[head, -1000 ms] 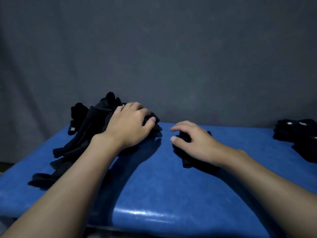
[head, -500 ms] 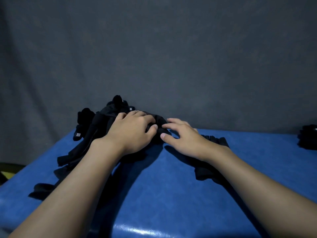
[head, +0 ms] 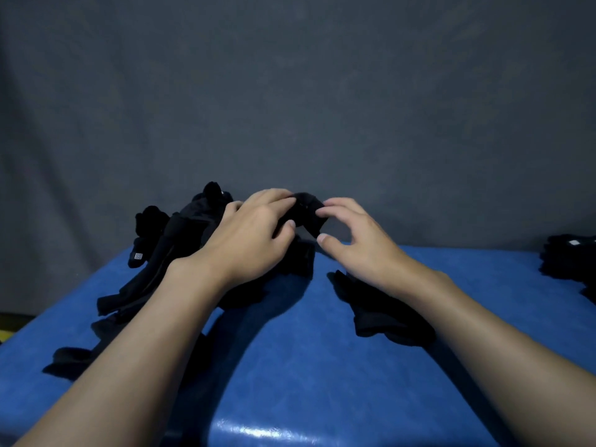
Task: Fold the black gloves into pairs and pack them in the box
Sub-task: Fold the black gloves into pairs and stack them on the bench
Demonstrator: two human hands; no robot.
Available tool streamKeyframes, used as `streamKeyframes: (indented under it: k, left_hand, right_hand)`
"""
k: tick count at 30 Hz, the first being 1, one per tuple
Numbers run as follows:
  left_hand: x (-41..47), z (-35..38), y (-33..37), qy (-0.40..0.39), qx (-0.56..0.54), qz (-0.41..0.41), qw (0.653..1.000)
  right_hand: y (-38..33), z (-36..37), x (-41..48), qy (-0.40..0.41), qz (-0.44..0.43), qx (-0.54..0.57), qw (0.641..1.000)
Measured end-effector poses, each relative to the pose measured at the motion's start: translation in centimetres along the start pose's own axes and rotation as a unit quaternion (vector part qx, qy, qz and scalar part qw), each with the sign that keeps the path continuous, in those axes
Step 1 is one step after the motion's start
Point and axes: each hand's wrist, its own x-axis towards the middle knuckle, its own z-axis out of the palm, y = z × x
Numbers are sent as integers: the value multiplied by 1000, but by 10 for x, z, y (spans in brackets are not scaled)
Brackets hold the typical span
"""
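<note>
Black glove (head: pixel 306 211) sits raised off the pile (head: pixel 180 240), gripped by the left hand (head: pixel 254 240) while the open-fingered right hand (head: pixel 358 250) touches it, likely for matching with the loose glove (head: pixel 387 317) beneath that wrist.

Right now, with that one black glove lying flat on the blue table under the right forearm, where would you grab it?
Probably the wide cuff end of the flat glove, pinched from above on the near side. Its narrow fingers point away toward the pile, and the right forearm hangs over its right side, so the cuff looks freest.
</note>
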Motion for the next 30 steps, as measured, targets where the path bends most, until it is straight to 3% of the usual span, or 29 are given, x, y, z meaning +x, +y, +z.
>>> streamKeyframes:
  k: [5,8,18,30]
  left_hand:
    - [3,0,19,10,-87,70,994]
    - [4,4,26,24,-121,76,989]
    - [6,21,45,-21,-221,62,973]
    - [9,40,58,-69,-173,74,980]
  right_hand:
    - [-4,-21,-12,36,-20,-8,999]
    - [-7,-36,-21,49,-8,-16,999]
    - [-3,-75,-58,131,65,110,983]
    - [13,-91,-81,76,-52,-111,990]
